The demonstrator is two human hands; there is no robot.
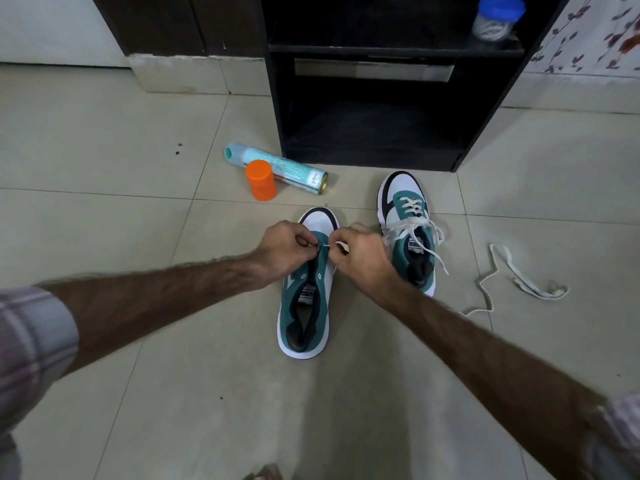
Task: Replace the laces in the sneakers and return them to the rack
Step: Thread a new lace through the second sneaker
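Observation:
Two green and white sneakers stand on the tiled floor, toes pointing away from me. The near sneaker [304, 306] has bare eyelets along most of its throat. Over its toe end, my left hand [284, 249] and my right hand [362, 258] each pinch an end of a white lace [325, 244] at the front eyelets. The far sneaker [410, 230] to the right is laced and tied with a white lace. A loose white lace [519, 278] lies on the floor further right. The black rack [381, 98] stands behind the shoes, with nothing on its lower shelf.
A teal spray can [277, 168] lies on its side left of the rack, with an orange cap [260, 180] in front of it. A clear jar with a blue lid [497, 17] sits on the rack's upper shelf. Dark cabinets stand at the back left.

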